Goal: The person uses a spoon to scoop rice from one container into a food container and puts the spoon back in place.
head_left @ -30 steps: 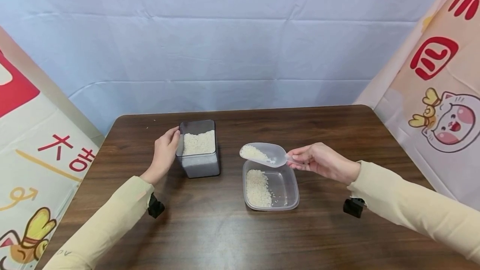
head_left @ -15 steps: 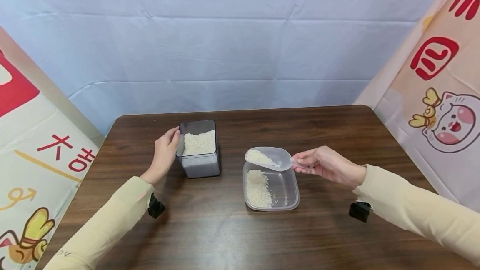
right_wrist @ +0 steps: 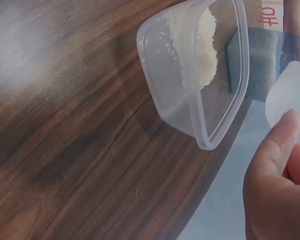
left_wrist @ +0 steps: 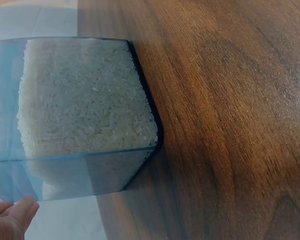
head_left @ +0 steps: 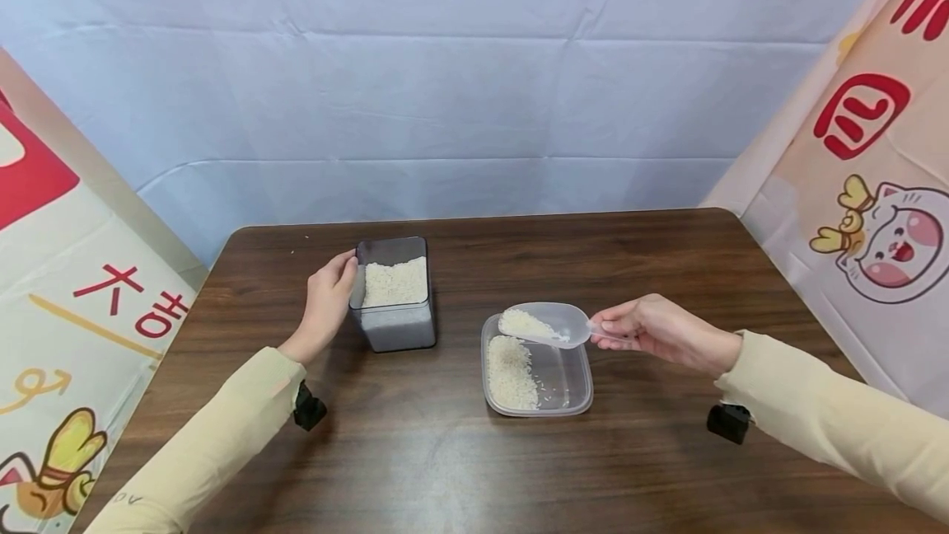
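Observation:
My left hand (head_left: 326, 303) holds a tall grey see-through storage container (head_left: 396, 328) by its left side near the rim. White rice (left_wrist: 85, 95) fills much of that container. With its thumb and fingers, my right hand (head_left: 660, 328) pinches the handle of a clear plastic scoop (head_left: 563, 321). Rice (head_left: 525, 323) lies in the scoop's front part. Beneath the scoop stands a shallow clear plastic box (head_left: 587, 377), its far edge partly covered from the head camera. A heap of rice (head_left: 510, 373) fills the left part of the box, with loose grains beside it.
The dark wooden table (head_left: 415, 468) carries both vessels, the storage container to the left of the box. A few stray grains lie near its far left edge. A pale cloth backdrop (head_left: 445, 105) hangs behind, and printed banners (head_left: 882, 213) flank both sides.
My right hand and the scoop have moved right and slightly nearer to me, from the box's far left corner over its far edge. The left hand and both vessels stay put.

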The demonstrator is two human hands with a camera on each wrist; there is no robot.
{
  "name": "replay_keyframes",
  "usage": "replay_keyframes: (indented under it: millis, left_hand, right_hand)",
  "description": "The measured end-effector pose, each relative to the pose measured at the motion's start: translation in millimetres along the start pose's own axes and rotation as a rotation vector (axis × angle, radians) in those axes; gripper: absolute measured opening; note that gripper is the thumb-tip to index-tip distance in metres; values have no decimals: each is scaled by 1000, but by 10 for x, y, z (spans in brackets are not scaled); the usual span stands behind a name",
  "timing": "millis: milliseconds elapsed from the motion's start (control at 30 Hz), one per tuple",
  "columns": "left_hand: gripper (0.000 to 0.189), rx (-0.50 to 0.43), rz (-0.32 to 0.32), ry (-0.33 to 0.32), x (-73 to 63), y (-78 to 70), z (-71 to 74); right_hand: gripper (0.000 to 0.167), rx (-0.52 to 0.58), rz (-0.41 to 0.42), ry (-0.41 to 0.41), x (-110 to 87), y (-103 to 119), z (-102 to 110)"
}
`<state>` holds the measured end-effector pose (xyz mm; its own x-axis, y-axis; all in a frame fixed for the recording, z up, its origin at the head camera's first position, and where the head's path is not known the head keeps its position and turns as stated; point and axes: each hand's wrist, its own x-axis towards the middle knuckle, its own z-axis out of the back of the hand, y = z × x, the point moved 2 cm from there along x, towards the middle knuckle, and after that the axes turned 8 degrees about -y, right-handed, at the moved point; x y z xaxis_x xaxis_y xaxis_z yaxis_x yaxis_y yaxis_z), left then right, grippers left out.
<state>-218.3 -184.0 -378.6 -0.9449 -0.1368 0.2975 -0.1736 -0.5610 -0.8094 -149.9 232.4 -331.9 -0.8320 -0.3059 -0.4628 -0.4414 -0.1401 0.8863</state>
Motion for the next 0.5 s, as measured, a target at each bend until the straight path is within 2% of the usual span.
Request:
replay_keyframes:
  millis: [233, 500]
  left_hand:
    - [46, 13, -7, -3, 3, -8, 2]
    - [45, 30, 7, -9, 10, 0, -4]
  right_hand:
    - [36, -17, -17, -23, -6, -20, 51]
    - [34, -30, -39, -20, -15, -46, 67]
